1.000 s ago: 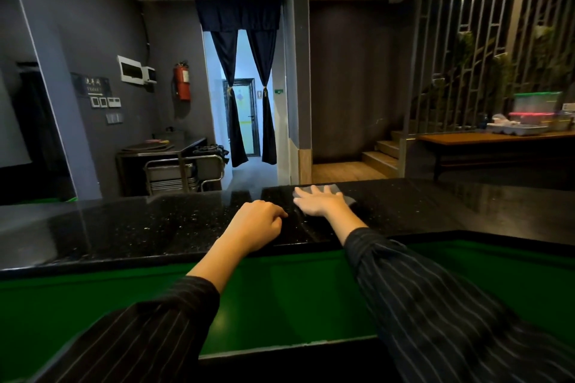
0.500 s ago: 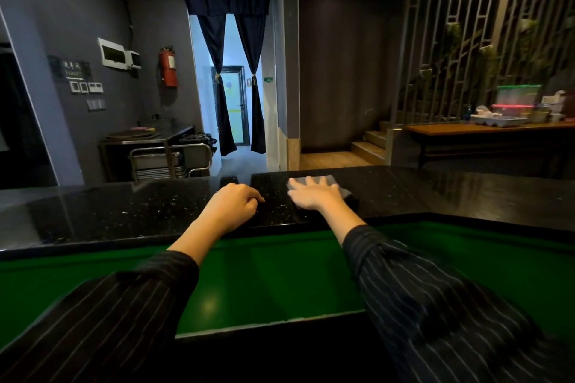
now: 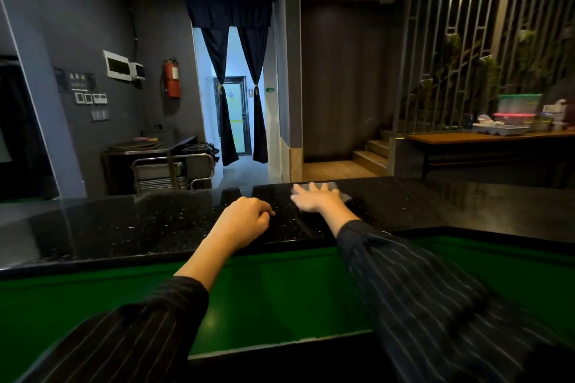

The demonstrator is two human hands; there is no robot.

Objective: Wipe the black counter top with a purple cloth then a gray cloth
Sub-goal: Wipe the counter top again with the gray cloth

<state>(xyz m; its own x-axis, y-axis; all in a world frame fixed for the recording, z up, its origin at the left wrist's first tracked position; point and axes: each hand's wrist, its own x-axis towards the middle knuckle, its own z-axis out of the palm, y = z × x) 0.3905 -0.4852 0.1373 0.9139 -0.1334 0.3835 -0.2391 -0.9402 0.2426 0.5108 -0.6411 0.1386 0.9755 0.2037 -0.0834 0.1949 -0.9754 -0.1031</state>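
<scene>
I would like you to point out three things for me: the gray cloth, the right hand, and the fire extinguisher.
gray cloth (image 3: 337, 189): head view, on the corner showing past the fingertips.
right hand (image 3: 314, 200): head view, on the back of the hand, flat on the cloth.
fire extinguisher (image 3: 172, 79): head view, on the red body, at the wall.

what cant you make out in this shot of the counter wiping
- Head view: cloth mostly hidden under the flat right hand; its colour is unclear.
- Left hand is curled; whether it holds anything is hidden.
- Counter top is cut off at both edges.
- Wall sign text is too small.
</scene>
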